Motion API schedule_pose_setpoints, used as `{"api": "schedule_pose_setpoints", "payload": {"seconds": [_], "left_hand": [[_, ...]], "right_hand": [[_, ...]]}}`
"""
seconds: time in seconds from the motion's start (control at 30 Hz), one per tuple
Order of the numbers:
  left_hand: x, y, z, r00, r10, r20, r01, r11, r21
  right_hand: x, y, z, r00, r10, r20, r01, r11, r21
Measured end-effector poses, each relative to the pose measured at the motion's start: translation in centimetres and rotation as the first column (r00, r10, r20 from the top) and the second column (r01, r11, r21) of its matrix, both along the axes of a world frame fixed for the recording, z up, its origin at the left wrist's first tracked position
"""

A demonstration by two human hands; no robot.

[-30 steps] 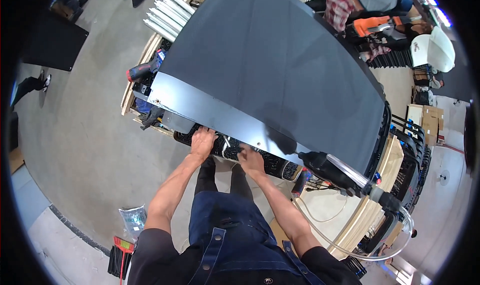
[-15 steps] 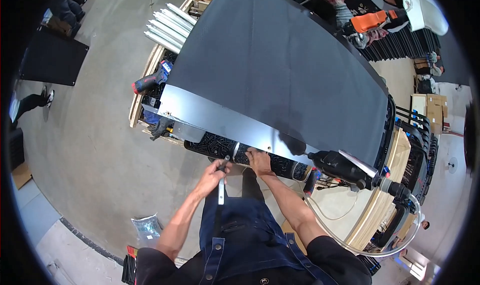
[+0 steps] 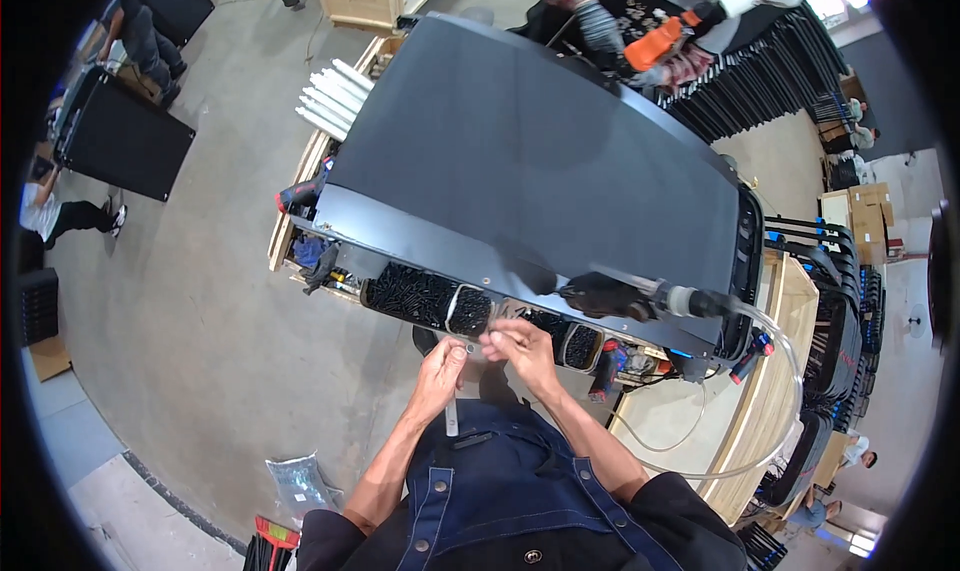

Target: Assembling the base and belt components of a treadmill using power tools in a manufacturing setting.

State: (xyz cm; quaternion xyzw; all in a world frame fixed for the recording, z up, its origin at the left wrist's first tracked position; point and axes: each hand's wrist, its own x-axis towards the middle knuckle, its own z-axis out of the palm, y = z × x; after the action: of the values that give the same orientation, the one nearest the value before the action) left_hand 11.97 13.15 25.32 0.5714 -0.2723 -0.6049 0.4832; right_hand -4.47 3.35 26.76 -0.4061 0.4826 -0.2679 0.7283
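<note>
My left hand [image 3: 438, 379] is closed round a flat metal strip [image 3: 452, 418], whose lower end shows below the fist. My right hand [image 3: 522, 353] is beside it with fingertips pinched together near the strip's upper end. Whatever sits in that pinch is too small to make out. Just beyond both hands are a black bin of dark screws [image 3: 405, 295] and a smaller tub of dark small parts [image 3: 468, 311]. Above these bins lies a large dark panel [image 3: 540, 151] with a metal front edge.
A black power tool [image 3: 600, 297] hangs by a clear hose [image 3: 795, 371] over the panel's near right edge. White tubes [image 3: 335, 99] lie at the far left. Across the panel, another person's gloved hands hold an orange tool [image 3: 660, 46]. A wooden crate [image 3: 745, 411] stands at right.
My right hand has come back from the bins to meet my left hand at the strip. The hanging tool has swung left and blurs. The whole view has shifted.
</note>
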Motion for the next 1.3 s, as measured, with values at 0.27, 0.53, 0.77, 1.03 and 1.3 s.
{"api": "schedule_pose_setpoints", "payload": {"seconds": [0.27,0.53,0.77,1.03,1.3], "left_hand": [[-8.0,-2.3,7.2,0.999,-0.016,0.049,0.024,0.984,-0.179],[-14.0,-2.5,9.2,0.953,0.104,0.285,-0.015,0.955,-0.296],[-15.0,-3.2,11.8,0.701,0.306,0.644,0.136,0.829,-0.542],[-14.0,-3.0,10.1,0.945,0.114,0.306,-0.009,0.946,-0.324],[-11.6,-6.8,-2.3,0.882,0.29,-0.371,-0.17,0.93,0.325]], "right_hand": [[-8.5,-0.8,6.9,0.972,0.123,0.201,-0.107,0.99,-0.091],[-14.2,-1.5,7.9,0.91,0.107,0.4,-0.12,0.993,0.008],[-15.5,-1.5,7.0,0.716,0.105,0.691,-0.308,0.935,0.177],[-14.7,-0.4,4.7,0.792,0.177,0.584,-0.229,0.973,0.016],[-12.5,-7.6,10.7,0.998,0.056,-0.001,-0.051,0.885,-0.463]]}}
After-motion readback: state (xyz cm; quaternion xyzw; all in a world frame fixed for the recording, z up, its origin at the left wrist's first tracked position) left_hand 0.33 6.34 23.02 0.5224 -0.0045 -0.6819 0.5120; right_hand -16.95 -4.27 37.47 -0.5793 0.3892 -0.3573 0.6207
